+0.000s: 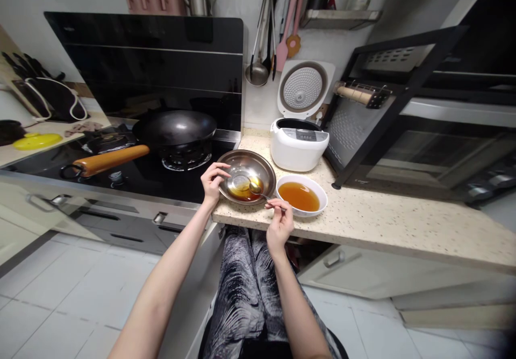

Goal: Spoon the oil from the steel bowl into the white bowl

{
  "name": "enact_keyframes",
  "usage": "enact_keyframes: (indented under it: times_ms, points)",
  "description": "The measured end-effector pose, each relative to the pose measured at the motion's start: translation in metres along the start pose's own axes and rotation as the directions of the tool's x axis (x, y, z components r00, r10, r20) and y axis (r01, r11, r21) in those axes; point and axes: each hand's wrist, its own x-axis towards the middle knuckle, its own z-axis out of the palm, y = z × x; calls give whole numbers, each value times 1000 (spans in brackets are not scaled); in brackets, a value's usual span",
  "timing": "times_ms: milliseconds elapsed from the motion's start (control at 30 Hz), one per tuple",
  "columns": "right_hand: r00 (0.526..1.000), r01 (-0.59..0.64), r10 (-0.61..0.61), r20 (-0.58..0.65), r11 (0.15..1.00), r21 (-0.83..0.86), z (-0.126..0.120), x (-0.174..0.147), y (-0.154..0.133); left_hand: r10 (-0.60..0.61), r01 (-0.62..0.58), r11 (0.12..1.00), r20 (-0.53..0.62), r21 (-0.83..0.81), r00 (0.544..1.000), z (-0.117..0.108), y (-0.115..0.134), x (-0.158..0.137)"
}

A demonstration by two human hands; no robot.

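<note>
A wide stainless steel bowl (264,170) sits at the counter's left end, with a shallow pool of amber liquid in its bottom. My left hand (213,180) grips its left rim, fingers over the edge. In my right hand (279,222) is the handle of a metal spoon (255,188), pinched between closed fingers. The spoon's head is low inside the steel bowl, by the liquid. Just right of it, a white bowl (322,203) holds orange-brown liquid, close to my right hand.
Behind the bowls stands a white rice cooker (300,152), its lid raised. To the left, a black wok (177,128) with a wooden handle (110,160) rests on the stove. A black rack with an oven (451,149) fills the right. Utensils hang on the wall.
</note>
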Motion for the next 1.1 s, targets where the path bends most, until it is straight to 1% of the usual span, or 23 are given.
enact_keyframes:
  times_ms: [133, 367, 767, 967, 1100]
  points:
    - [1000, 19, -19, -4, 1000, 19, -1, 2, -4, 11, -11, 1000, 0, -23, 1000, 0, -1, 0]
    - [1000, 15, -15, 0, 999, 35, -2, 1, -3, 13, -13, 1000, -3, -23, 1000, 0, -2, 0]
    - [999, 53, -53, 1, 998, 15, -2, 4, -8, 12, -12, 1000, 1, -15, 1000, 0, -2, 0]
    - [996, 72, -73, -54, 997, -21, -8, 12, -18, 7, -6, 1000, 2, -10, 1000, 0, -2, 0]
    - [988, 92, -95, -125, 995, -31, -16, 20, -25, 5, -5, 1000, -2, -11, 1000, 0, -2, 0]
